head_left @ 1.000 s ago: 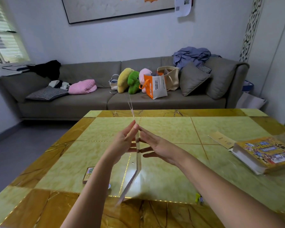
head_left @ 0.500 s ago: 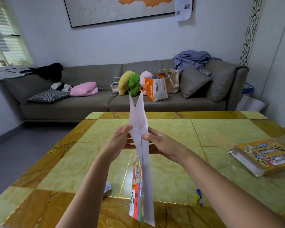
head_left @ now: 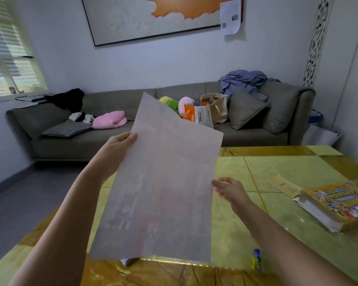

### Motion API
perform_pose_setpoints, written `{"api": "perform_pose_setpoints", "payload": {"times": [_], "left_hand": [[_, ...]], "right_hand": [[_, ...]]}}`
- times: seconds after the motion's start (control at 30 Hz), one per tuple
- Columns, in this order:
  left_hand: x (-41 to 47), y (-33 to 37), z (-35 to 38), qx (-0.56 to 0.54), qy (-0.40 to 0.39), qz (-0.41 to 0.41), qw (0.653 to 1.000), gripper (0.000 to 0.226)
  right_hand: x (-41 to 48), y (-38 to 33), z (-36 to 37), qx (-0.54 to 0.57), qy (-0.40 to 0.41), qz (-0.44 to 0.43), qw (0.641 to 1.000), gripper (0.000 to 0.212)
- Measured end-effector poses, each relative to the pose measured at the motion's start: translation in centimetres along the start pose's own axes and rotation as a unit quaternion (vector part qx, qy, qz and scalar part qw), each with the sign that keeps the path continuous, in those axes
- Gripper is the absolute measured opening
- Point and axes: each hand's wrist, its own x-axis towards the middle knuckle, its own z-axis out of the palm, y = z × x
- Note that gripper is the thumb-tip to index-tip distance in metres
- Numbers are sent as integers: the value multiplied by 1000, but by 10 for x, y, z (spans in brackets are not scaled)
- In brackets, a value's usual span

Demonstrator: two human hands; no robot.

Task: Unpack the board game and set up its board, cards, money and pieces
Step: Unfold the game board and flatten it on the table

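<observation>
Living room, with a grey sofa (head_left: 132,141) along the far wall and a green-and-amber tiled table (head_left: 277,172) in the foreground. The paper game board (head_left: 159,182) was held up in the air above the near left part of the table, opened out, its pale reverse toward the camera and faint print showing through. The left hand (head_left: 117,149) gripped the sheet's left edge high up, a fingertip curled onto the near face. The right hand (head_left: 229,189) met the right edge lower down with fingers loosely extended; whether it pinched the sheet could not be told. This two-edge hold probably served to spread the sheet flat before it was laid printed side up. The game box (head_left: 339,203) lay at the right, well apart, beside a card strip (head_left: 283,185). Small blue and yellow pieces (head_left: 256,259) sat near the table's near edge, blurred. The sheet hid the table's middle, and only the corner of a pale item (head_left: 126,261) showed beneath its lower edge. The board's printed face could not be read.
</observation>
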Motion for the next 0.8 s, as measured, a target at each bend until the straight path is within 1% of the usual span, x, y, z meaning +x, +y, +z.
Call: {"api": "perform_pose_setpoints", "payload": {"times": [0.03, 0.1, 0.2, 0.27, 0.33, 0.37, 0.43, 0.5, 0.57, 0.67, 0.7, 0.73, 0.77, 0.8], "left_hand": [[2, 7, 1, -5, 4, 7, 1000, 24], [9, 20, 4, -15, 10, 20, 1000, 23], [16, 39, 14, -35, -12, 51, 998, 22], [18, 45, 26, -44, -11, 60, 997, 22], [14, 46, 44, -28, -16, 65, 997, 22], [11, 43, 53, -29, -36, 60, 997, 22], [10, 30, 67, -38, -81, 46, 995, 23], [12, 11, 77, 12, -86, 52, 995, 27], [13, -6, 90, 127, -88, 89, 984, 40], [5, -30, 121, 263, -141, 145, 943, 27], [-1, -38, 132, 298, -150, 167, 928, 27], [-6, -45, 142, 327, -156, 187, 913, 24], [-10, -55, 150, 352, -157, 208, 899, 24], [-15, -64, 158, 375, -155, 225, 886, 28]], "right_hand": [[2, -2, 2, -16, 6, -9, 1000, 49], [0, -12, 9, -46, -8, -37, 998, 60], [-11, -28, 20, -47, -80, -91, 992, 67], [-21, -39, 26, -30, -141, -109, 984, 75], [-30, -47, 30, 34, -209, -89, 973, 78], [-34, -50, 32, 92, -238, -61, 965, 76], [-34, -54, 32, 213, -264, -4, 941, 71], [-28, -56, 28, 304, -271, 29, 913, 71], [-20, -56, 22, 353, -282, 34, 891, 70], [-6, -51, 10, 339, -248, 30, 907, 72], [-2, -51, 6, 336, -242, 11, 910, 69], [-1, -51, -1, 338, -240, -22, 910, 63], [-2, -47, -11, 327, -246, -59, 911, 50], [1, -36, -27, 283, -245, -81, 924, 33]]}}
